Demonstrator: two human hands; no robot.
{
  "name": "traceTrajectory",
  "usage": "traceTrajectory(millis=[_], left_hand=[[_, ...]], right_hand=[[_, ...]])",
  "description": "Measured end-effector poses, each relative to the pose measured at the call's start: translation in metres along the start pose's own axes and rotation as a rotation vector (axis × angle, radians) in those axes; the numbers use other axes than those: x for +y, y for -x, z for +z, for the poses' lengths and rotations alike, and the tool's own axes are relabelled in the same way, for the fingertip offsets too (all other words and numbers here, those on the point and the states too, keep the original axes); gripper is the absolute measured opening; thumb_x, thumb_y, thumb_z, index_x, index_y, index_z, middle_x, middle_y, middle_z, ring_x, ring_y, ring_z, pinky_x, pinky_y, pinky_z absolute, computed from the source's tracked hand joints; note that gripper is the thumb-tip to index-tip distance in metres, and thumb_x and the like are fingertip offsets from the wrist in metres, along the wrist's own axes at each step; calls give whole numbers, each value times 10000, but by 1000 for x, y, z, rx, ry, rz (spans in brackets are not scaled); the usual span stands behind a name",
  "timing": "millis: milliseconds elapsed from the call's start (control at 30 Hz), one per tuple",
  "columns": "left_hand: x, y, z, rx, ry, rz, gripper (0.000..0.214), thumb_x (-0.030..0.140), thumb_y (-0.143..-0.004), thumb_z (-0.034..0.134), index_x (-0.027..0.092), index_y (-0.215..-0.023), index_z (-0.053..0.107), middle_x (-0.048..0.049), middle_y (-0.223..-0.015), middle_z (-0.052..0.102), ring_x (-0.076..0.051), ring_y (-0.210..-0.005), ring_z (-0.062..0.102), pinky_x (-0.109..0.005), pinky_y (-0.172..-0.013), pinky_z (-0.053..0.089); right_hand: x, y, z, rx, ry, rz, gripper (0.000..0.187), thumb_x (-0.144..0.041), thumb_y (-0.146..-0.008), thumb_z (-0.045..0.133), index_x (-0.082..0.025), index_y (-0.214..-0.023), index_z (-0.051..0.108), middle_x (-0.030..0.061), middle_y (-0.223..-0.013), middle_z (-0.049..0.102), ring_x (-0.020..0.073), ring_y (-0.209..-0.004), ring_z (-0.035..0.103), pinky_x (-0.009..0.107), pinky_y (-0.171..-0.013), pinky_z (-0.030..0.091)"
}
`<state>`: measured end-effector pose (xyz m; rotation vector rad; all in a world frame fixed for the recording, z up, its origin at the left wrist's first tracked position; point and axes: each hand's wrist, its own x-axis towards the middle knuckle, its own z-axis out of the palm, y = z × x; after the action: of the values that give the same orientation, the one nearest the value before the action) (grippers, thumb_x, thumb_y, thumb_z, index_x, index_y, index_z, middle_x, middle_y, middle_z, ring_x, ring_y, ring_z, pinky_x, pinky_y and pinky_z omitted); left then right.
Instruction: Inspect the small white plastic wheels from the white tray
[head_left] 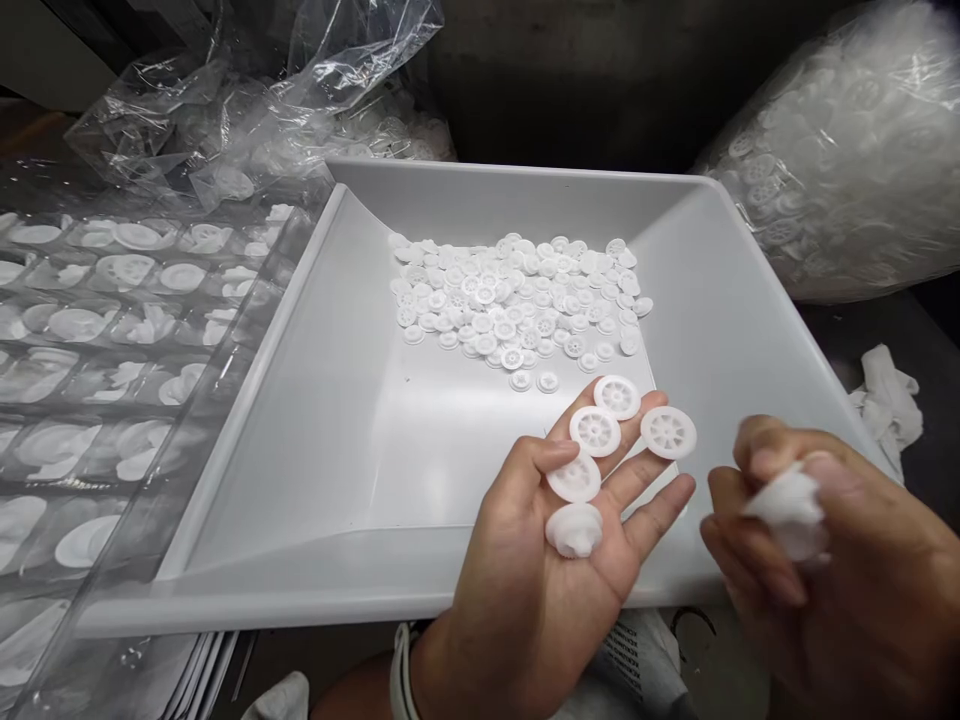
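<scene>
My left hand (555, 570) is palm up over the near side of a grey tray (315, 420). Several white plastic wheels with spoked centres lie along its palm and fingers; one spoked wheel (669, 432) rests at the fingertips. The thumb presses on another wheel (576, 478), and a wheel turned hub up (574, 530) sits in the palm. To the right, my right hand (817, 560) is closed around a blurred white piece (791, 512) whose exact shape I cannot make out. Many small white wheels (510, 310) lie heaped at the tray's far end.
On the left, a clear plastic blister tray (142, 400) holds white parts in its compartments. Behind it is a clear bag (262, 110) of white parts. A large full bag (847, 160) stands at right, with a crumpled white cloth (889, 400) below it.
</scene>
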<state>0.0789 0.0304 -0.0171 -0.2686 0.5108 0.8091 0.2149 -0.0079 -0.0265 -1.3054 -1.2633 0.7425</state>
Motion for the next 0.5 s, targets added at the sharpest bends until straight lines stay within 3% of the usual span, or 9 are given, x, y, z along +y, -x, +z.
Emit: traceTrajectory(millis=[67,100,200,300,400,500], left_hand=[[1,1,-1,-5,-1,2,425,194,-825,500,163,-1248,534,-132,-1217,676,-276,-1217,589,-449,-1083,435],[1,1,-2,-9,0,0,443,196,-821,501,161,-1262,527,-135,-1225,673,-277,-1219,587,-457,-1089,426],[2,2,-3,-22,15,0,470,201,-820,498,165,-1288,521,-125,-1225,677,-270,-1230,580,-475,-1116,387],[2,2,-3,-43,21,-7,469,213,-821,500,176,-1287,532,-122,-1250,667,-264,-1240,572,-462,-1110,389],[2,1,-3,-44,19,-11,458,237,-823,490,184,-1273,557,-112,-1233,677,-258,-1227,583,-416,-1093,407],[3,2,-5,-51,-16,-6,504,287,-839,472,179,-1330,516,-102,-1233,680,-239,-1214,594,-372,-1092,407]], right_hand=[[2,-3,-3,-18,-397,271,292,-259,-989,273,-223,-739,418,-26,-642,331,65,-341,186,174,-189,137],[3,-4,-5,-23,-493,361,310,-306,-988,256,-229,-718,388,-13,-670,348,73,-361,169,175,-180,103],[5,-5,-9,42,-572,440,324,-354,-987,323,-230,-693,384,-12,-692,373,68,-365,159,175,-170,84],[3,1,-4,40,-410,208,226,-264,-968,443,-219,-760,519,-66,-523,314,63,-297,182,158,-187,164],[-3,12,7,-89,123,-102,45,-234,-900,624,-209,-918,656,-55,-521,506,71,-357,437,142,-330,406],[-9,20,17,-209,460,-239,274,-200,-841,719,-194,-1099,628,-47,-631,598,72,-460,554,131,-472,492]])
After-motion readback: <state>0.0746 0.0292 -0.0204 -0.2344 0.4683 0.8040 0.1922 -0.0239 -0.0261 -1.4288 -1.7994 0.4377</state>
